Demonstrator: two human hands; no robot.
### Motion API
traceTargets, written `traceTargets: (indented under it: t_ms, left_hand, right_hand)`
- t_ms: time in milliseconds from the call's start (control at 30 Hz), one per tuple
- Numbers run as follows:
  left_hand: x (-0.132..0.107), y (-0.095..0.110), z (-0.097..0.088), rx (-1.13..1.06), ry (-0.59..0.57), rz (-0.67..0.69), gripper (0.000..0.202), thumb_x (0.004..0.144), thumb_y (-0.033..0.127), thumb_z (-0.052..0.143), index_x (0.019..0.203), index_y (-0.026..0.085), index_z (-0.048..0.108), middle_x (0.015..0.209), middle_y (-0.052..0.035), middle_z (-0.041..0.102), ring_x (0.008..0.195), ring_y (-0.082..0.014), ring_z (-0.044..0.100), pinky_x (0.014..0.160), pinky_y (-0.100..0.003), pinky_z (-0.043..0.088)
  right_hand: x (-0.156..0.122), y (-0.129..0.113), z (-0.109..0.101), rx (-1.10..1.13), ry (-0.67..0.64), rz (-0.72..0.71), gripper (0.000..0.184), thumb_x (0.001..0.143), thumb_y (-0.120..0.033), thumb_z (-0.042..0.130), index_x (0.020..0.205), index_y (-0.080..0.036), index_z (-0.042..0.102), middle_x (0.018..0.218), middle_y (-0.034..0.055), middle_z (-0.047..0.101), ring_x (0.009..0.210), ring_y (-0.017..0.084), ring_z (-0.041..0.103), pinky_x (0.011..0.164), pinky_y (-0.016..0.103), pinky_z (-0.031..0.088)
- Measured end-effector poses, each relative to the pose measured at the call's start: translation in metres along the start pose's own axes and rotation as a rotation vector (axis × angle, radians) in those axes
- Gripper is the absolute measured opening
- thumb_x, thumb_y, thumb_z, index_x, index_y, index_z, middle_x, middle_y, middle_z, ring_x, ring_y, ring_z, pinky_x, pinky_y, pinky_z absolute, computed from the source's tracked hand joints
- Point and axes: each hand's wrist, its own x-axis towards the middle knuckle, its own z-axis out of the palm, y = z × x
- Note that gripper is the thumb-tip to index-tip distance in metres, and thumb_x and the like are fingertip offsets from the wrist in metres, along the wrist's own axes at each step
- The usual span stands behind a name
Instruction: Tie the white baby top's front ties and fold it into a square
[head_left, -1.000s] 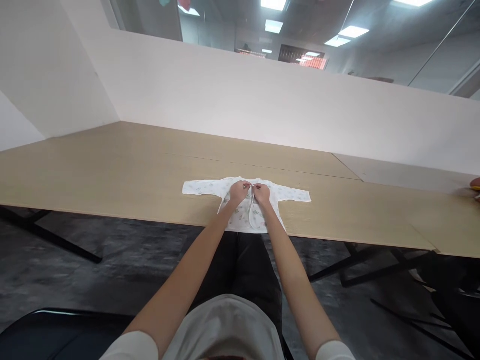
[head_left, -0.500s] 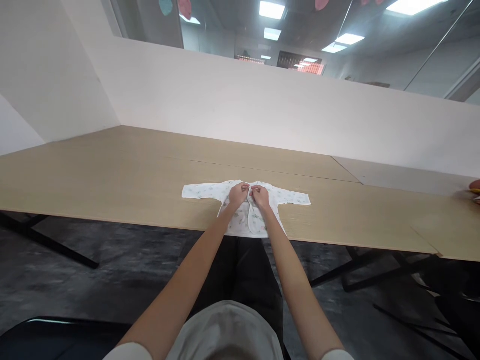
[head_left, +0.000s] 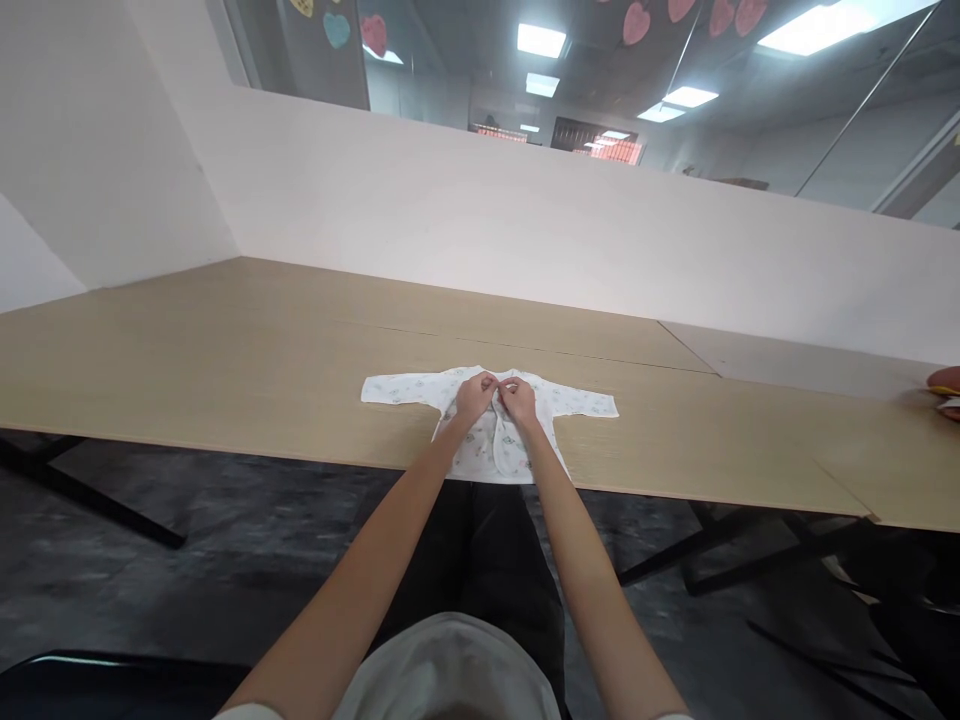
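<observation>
At bottom centre, closest of all, a pale grey shirt [head_left: 450, 672] and dark trousers [head_left: 472, 560]; at lower left, a glossy black chair [head_left: 112, 690] with a rounded corner. Just below mid-frame, a white wrap-front baby jacket [head_left: 480, 457], laid flat at the near edge of a table [head_left: 225, 370], with both sleeves outspread; thin, soft cotton to judge by looks, printed with small motifs, curved along the front flap. At its neckline, left hand [head_left: 476, 398] and right hand [head_left: 519, 402], nearly touching, with fingertips pinched together on the cloth atop the front opening; impossible to tell exactly which bit. Compared with half a second ago, slightly closer at the fingertips, otherwise hardly changed: by judgement, fine work at the same spot. Beyond, smooth light wood-toned tabletop crossed by thin seams, then a matte white wall [head_left: 420, 220]; at the top, shiny glass with paper hearts [head_left: 636, 22] and bright light panels [head_left: 541, 40].
</observation>
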Motion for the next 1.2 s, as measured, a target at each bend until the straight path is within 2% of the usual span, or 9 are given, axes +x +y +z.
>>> traceTargets:
  t_ms: [267, 533, 733, 1033, 1200]
  left_hand:
    - [-0.004, 0.007, -0.005, 0.068, -0.036, -0.031, 0.016, 0.086, 0.021, 0.053, 0.09, 0.018, 0.069, 0.093, -0.0052, 0.073, 0.088, -0.0178, 0.066, 0.082, -0.028, 0.049]
    - [-0.004, 0.008, -0.003, 0.233, -0.025, -0.02, 0.021, 0.089, 0.023, 0.05, 0.094, 0.019, 0.07, 0.094, -0.0056, 0.073, 0.087, -0.0187, 0.064, 0.081, -0.029, 0.046]
    - [-0.006, 0.013, -0.005, 0.318, -0.027, -0.023, 0.022, 0.09, 0.023, 0.049, 0.095, 0.02, 0.07, 0.099, -0.0061, 0.072, 0.094, -0.0197, 0.064, 0.086, -0.03, 0.044]
    - [-0.007, 0.013, -0.005, 0.302, -0.015, -0.034, 0.023, 0.09, 0.022, 0.047, 0.093, 0.02, 0.07, 0.098, -0.0069, 0.073, 0.094, -0.0214, 0.063, 0.091, -0.035, 0.042]
    - [-0.007, 0.012, -0.004, 0.32, -0.014, -0.052, 0.024, 0.087, 0.019, 0.048, 0.089, 0.02, 0.071, 0.094, -0.0064, 0.073, 0.095, -0.0214, 0.062, 0.094, -0.036, 0.041]
  right_hand:
    - [0.001, 0.002, 0.002, -0.067, 0.049, -0.017, 0.016, 0.077, -0.027, 0.051, 0.081, -0.019, 0.064, 0.058, -0.0021, 0.059, 0.058, 0.016, 0.055, 0.06, 0.024, 0.039]
    - [0.003, 0.002, 0.003, -0.007, 0.026, 0.014, 0.019, 0.075, -0.03, 0.05, 0.073, -0.018, 0.065, 0.059, 0.0001, 0.06, 0.062, 0.016, 0.056, 0.062, 0.024, 0.041]
    - [0.003, 0.001, 0.004, -0.002, 0.039, 0.027, 0.021, 0.072, -0.031, 0.049, 0.072, -0.017, 0.065, 0.063, 0.0005, 0.061, 0.064, 0.016, 0.055, 0.064, 0.024, 0.042]
    - [0.001, -0.001, 0.004, -0.05, 0.05, 0.013, 0.024, 0.073, -0.029, 0.045, 0.072, -0.018, 0.066, 0.061, 0.0003, 0.06, 0.064, 0.016, 0.057, 0.063, 0.024, 0.044]
    - [0.001, -0.002, 0.003, -0.091, 0.068, 0.006, 0.023, 0.074, -0.026, 0.047, 0.078, -0.017, 0.069, 0.068, 0.0023, 0.065, 0.068, 0.017, 0.059, 0.067, 0.025, 0.045]
